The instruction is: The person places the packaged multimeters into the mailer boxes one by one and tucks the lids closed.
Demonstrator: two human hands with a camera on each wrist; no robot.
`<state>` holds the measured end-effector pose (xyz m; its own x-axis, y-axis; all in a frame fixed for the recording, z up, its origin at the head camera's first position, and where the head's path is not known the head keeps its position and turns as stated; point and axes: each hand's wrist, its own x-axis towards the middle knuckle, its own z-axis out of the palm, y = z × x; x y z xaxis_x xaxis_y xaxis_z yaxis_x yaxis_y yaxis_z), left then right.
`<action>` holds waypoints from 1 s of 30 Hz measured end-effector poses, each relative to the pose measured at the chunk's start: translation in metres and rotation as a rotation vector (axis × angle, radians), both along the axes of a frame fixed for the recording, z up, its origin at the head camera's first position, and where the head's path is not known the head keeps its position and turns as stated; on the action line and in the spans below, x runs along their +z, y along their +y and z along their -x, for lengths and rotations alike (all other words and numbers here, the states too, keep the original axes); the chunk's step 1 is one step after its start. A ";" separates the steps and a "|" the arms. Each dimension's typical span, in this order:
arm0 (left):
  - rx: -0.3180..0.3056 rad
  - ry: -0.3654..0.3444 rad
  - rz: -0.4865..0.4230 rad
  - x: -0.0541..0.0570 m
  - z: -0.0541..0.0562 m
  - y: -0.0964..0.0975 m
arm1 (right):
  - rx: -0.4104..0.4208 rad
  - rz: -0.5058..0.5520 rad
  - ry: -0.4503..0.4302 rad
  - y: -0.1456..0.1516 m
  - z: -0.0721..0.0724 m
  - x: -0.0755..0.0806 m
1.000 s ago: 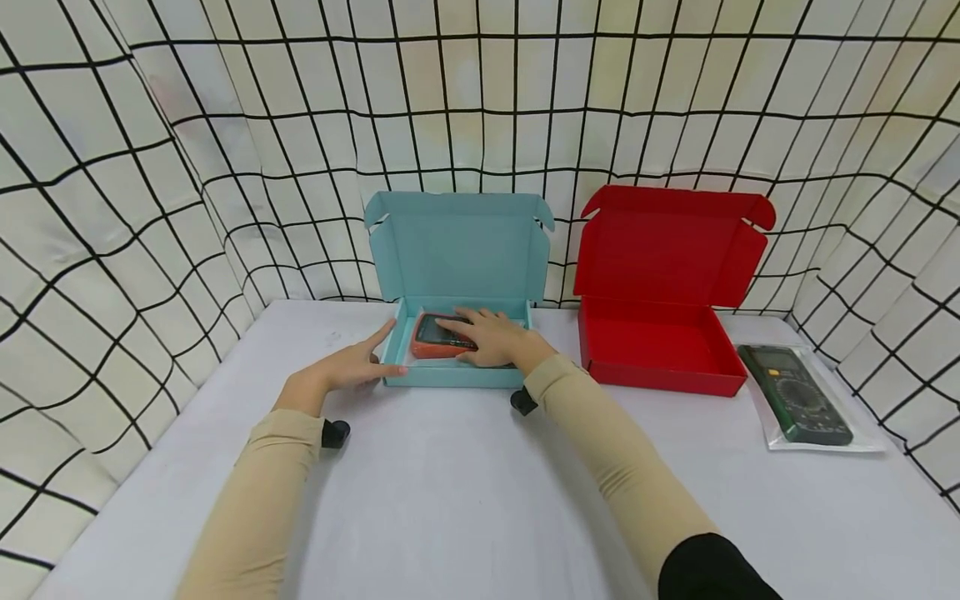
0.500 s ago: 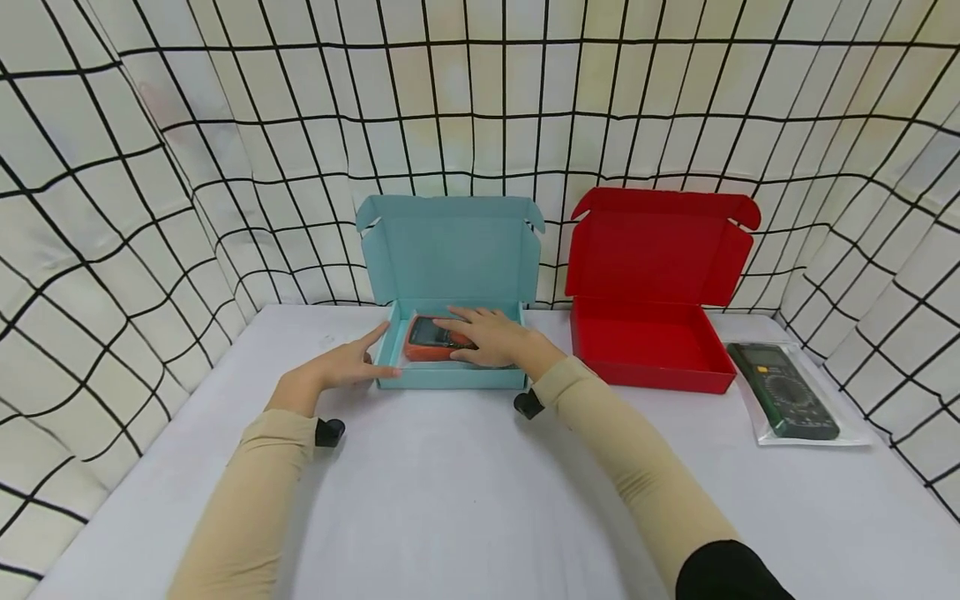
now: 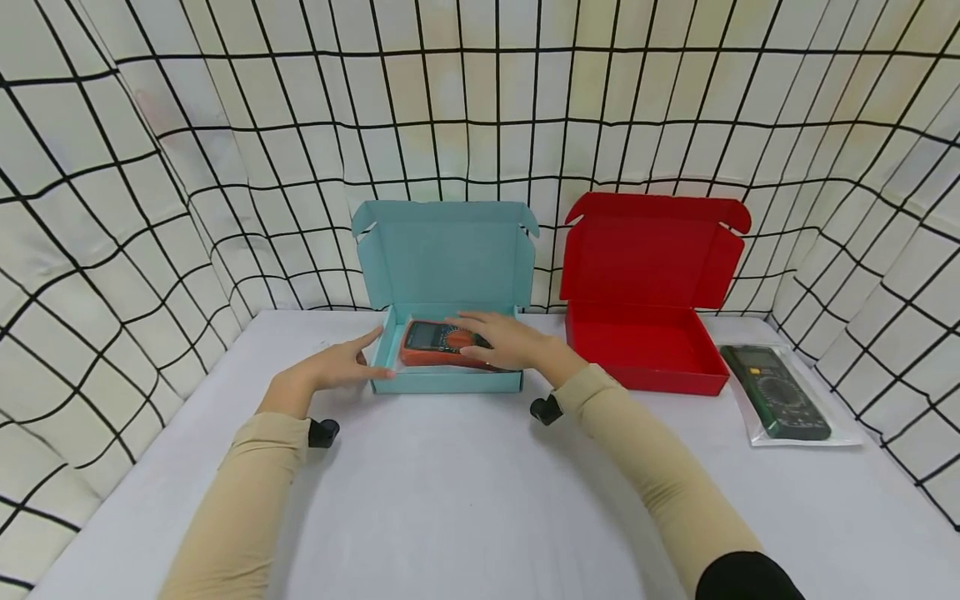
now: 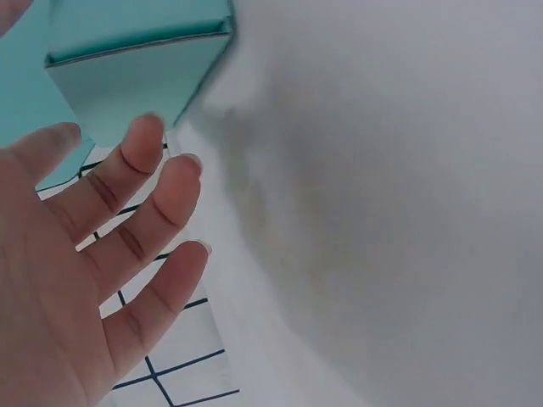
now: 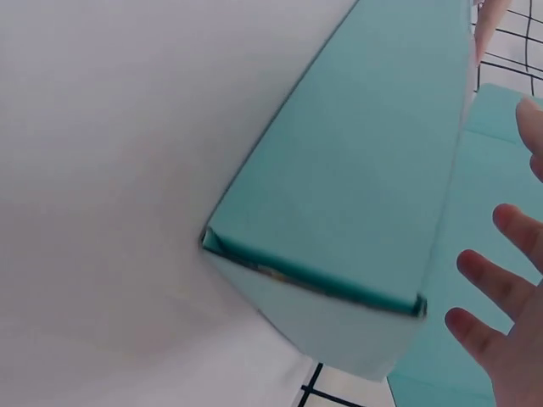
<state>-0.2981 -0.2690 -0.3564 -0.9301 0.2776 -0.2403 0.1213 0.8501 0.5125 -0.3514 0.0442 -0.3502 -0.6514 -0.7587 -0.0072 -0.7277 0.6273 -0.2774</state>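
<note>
Left hand (image 3: 326, 371), thumb and fingers spread, is at the left front corner of the blue box (image 3: 450, 382) in the head view; the right hand (image 3: 513, 342), fingers extended, lies over the right end of the orange multimeter (image 3: 429, 336) inside. Blue box and red box (image 3: 652, 381), lids raised, stand near the white table's (image 3: 442, 500) back edge; a green multimeter (image 3: 776, 392) in a clear bag (image 3: 843, 437) lies towards the right edge. Black-gridded sheeting (image 3: 450, 100) rises behind. Left wrist view: fingers apart beside the box's end wall. Right wrist view: fingers apart, contact unclear.
</note>
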 end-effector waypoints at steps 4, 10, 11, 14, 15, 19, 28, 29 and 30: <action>-0.014 0.077 0.003 0.004 0.000 0.000 | -0.014 0.058 -0.033 0.008 -0.003 0.004; -0.009 0.205 -0.059 0.010 0.001 0.000 | -0.032 0.147 -0.048 0.019 -0.005 0.010; 0.004 0.219 -0.074 0.011 0.001 0.000 | -0.036 0.170 -0.049 0.021 -0.006 0.011; 0.053 0.251 -0.115 0.011 0.000 -0.001 | -0.048 0.228 -0.041 0.028 -0.008 0.012; 0.068 0.261 -0.127 0.011 0.000 -0.001 | -0.053 0.255 -0.040 0.031 -0.008 0.013; 0.120 0.300 -0.157 0.010 -0.001 -0.004 | -0.075 0.355 -0.011 0.039 -0.009 0.010; 0.215 0.431 -0.244 0.021 0.003 0.000 | -0.195 0.568 0.106 0.054 -0.010 0.007; 0.225 0.447 -0.256 0.023 0.003 0.002 | -0.210 0.590 0.117 0.055 -0.010 0.007; 0.236 0.460 -0.269 0.024 0.003 0.004 | -0.222 0.612 0.128 0.056 -0.009 0.007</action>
